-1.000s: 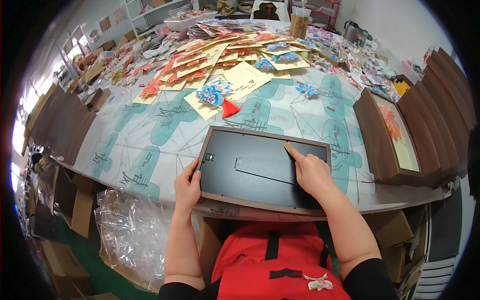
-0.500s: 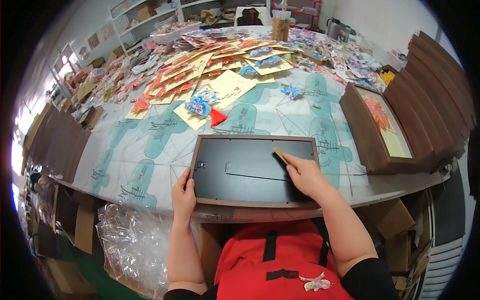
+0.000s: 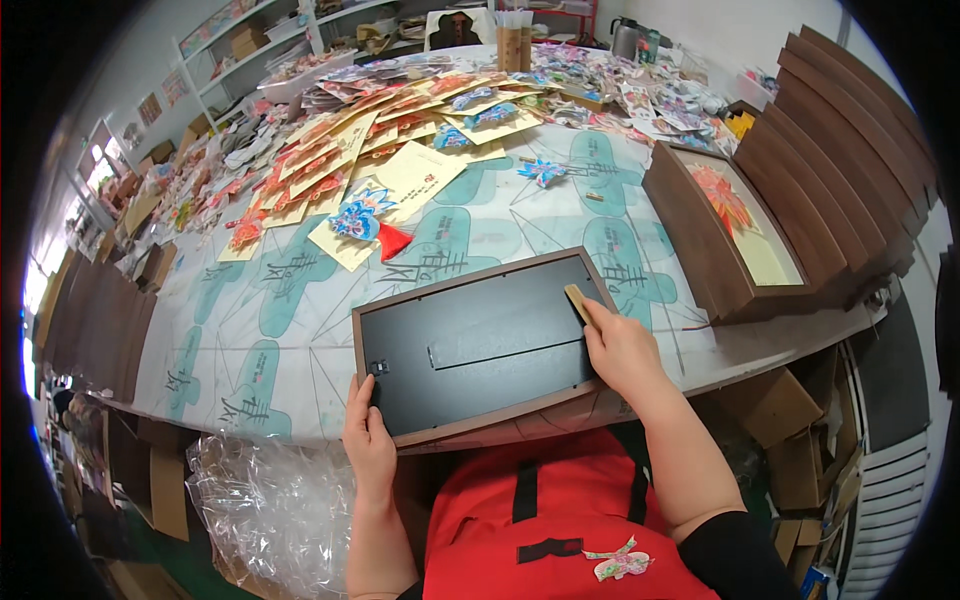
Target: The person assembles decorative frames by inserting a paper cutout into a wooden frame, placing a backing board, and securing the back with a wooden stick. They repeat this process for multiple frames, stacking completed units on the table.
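A brown picture frame (image 3: 480,395) lies face down at the table's near edge, its black backing board (image 3: 470,320) up. It is tilted, right end farther from me. My left hand (image 3: 370,440) grips the frame's near left corner, beside a small metal hanger (image 3: 379,367). My right hand (image 3: 625,350) is closed around a short flat tan strip (image 3: 577,302), apparently wood, over the right end of the backing. A long dark slit with a bent end runs along the board. Whether the strip's tip touches the board, I cannot tell.
Beyond the frame lie a blue paper cutout (image 3: 360,215) with a red tassel and overlapping cream cards (image 3: 425,175). Brown frames stand stacked at right (image 3: 810,190) and left (image 3: 95,320). A bag of clear plastic (image 3: 270,510) is below the table's near edge.
The frame has turned counterclockwise, its left end coming nearer me. My right hand has moved with the strip toward the frame's right edge. The whole view has shifted a little.
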`<state>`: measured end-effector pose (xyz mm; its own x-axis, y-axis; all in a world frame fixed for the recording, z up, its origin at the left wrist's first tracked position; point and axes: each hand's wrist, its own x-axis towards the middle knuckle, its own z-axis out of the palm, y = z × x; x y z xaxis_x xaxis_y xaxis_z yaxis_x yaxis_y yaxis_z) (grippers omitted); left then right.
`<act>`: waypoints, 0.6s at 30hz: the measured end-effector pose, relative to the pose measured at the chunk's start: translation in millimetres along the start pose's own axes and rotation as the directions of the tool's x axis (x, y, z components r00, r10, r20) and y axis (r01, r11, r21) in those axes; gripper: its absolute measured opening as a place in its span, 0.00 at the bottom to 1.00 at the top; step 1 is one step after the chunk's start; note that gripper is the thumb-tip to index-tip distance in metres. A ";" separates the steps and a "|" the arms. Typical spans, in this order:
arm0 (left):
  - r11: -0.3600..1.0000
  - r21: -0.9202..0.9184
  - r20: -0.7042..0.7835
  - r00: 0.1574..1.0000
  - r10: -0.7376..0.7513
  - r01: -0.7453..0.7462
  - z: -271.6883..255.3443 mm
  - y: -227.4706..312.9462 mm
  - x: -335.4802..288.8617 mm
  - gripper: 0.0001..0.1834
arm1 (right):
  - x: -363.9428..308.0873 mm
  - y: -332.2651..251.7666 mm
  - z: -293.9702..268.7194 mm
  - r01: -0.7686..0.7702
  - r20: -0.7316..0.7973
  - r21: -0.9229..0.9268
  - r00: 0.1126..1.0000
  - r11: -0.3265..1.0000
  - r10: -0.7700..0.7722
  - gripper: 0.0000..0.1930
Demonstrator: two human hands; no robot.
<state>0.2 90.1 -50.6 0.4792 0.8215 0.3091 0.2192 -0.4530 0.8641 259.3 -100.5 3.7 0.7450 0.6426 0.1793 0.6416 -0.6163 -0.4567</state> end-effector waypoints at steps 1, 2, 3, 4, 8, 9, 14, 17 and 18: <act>1.000 -0.001 -0.001 1.000 -0.008 0.008 -0.2 1.0 0.2 0.22 | 1.2 0.5 0.6 0.004 -0.006 0.025 1.000 1.000 -0.004 0.15; 1.000 0.025 0.010 1.000 0.015 -0.016 -0.1 0.3 0.6 0.22 | 1.7 3.3 1.5 0.019 -0.041 0.123 0.999 0.992 -0.014 0.16; 0.998 0.058 0.012 0.999 0.037 -0.037 -3.4 -1.3 0.3 0.22 | 3.1 4.1 1.8 0.046 -0.073 0.226 0.997 0.973 -0.030 0.17; 0.994 0.093 0.014 0.998 0.056 -0.057 -6.1 -3.2 -0.2 0.22 | 4.9 3.4 0.2 0.075 -0.104 0.326 0.994 0.942 -0.043 0.17; 0.991 -0.127 -0.049 0.997 -0.059 0.053 -1.5 -9.3 1.4 0.25 | -3.0 20.1 -1.3 0.003 -0.077 0.492 0.996 0.870 0.040 0.21; 0.993 -0.103 -0.031 0.998 -0.062 0.059 0.8 -15.2 6.9 0.25 | -5.6 24.4 1.7 -0.017 -0.076 0.552 0.995 0.833 0.070 0.21; 0.986 0.077 0.016 0.989 -0.150 0.148 -8.7 4.5 37.8 0.17 | -12.5 26.7 6.1 -0.015 -0.078 0.697 0.992 0.717 0.096 0.21; 0.957 0.276 -0.007 0.996 -0.085 0.083 -7.9 11.7 50.0 0.12 | -16.5 25.2 7.3 0.067 -0.137 0.617 0.990 0.784 0.023 0.21; 0.930 0.367 -0.020 1.000 -0.022 0.028 -5.4 8.8 50.0 0.11 | -17.8 24.7 6.8 0.071 -0.133 0.591 0.991 0.804 0.011 0.21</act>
<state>21.4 129.0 -25.4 0.4568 0.8381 0.2982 0.5289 -0.5254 0.6665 260.6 -124.1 -16.7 0.7694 0.5695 0.2892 0.4605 -0.1808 -0.8690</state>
